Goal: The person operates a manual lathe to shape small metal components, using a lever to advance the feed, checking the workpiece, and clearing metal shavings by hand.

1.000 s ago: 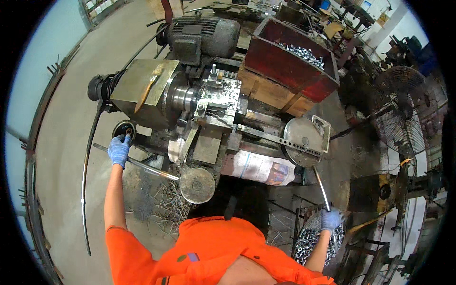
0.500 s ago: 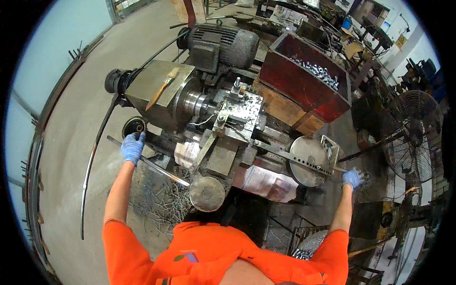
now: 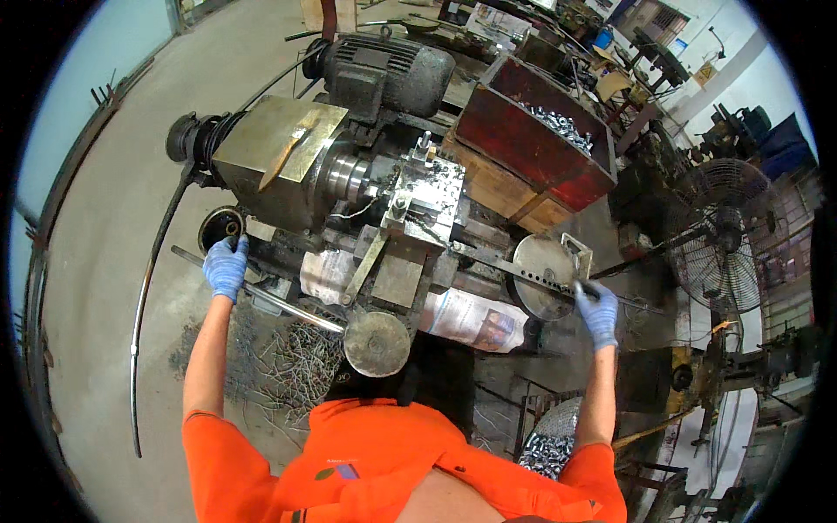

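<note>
My left hand [image 3: 225,270], in a blue glove, is at the near rim of a round dark dish [image 3: 212,232] with a ring-shaped piece inside. Its fingers are drawn together at the dish; whatever they pinch is hidden. My right hand [image 3: 598,315], gloved alike, is closed round the outer end of a flat lever [image 3: 523,272] with a row of holes. This bar runs past a round metal disc [image 3: 539,257] toward the lathe's tool slide [image 3: 429,200]. Left of the slide, the bright spindle [image 3: 349,179] projects from the headstock [image 3: 279,148]; a thin curled chip hangs there.
A wooden-handled brush [image 3: 283,161] lies on the headstock, with a motor [image 3: 388,77] behind. A red bin [image 3: 532,131] of metal parts stands on wood. Metal shavings [image 3: 296,366] cover the floor near a metal rod [image 3: 292,307]. A fan [image 3: 719,235] stands right; a basket [image 3: 554,436] holds parts.
My right hand has come inward and closed on the lever's end. My left hand has moved in against the dish. The whole view has shifted slightly.
</note>
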`<act>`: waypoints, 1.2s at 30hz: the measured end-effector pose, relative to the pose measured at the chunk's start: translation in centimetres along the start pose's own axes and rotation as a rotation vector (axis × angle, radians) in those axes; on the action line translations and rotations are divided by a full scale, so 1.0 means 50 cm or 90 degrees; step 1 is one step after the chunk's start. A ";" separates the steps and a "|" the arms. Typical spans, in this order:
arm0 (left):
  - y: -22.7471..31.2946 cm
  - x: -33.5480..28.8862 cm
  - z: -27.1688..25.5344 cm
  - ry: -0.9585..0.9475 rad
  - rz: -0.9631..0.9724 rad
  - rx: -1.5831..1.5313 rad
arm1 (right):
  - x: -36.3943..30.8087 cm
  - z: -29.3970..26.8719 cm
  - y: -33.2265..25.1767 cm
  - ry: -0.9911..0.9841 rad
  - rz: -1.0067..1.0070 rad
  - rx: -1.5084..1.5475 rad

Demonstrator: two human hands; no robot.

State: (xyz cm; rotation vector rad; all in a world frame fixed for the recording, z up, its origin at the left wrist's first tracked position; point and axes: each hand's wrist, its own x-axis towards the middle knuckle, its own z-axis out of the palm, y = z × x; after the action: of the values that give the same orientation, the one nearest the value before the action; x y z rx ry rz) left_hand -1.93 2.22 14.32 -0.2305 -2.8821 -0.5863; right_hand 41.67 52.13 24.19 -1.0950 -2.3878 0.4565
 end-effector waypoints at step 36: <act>-0.175 -0.088 0.251 -0.308 0.224 0.243 | -0.479 0.238 0.128 -0.314 0.225 -0.017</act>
State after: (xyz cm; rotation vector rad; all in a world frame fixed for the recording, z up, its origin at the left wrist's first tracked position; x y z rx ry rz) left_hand -1.27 -1.24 -1.24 -0.9003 -3.2002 0.1028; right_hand 52.82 36.40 4.59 -1.5761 -2.6126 0.9094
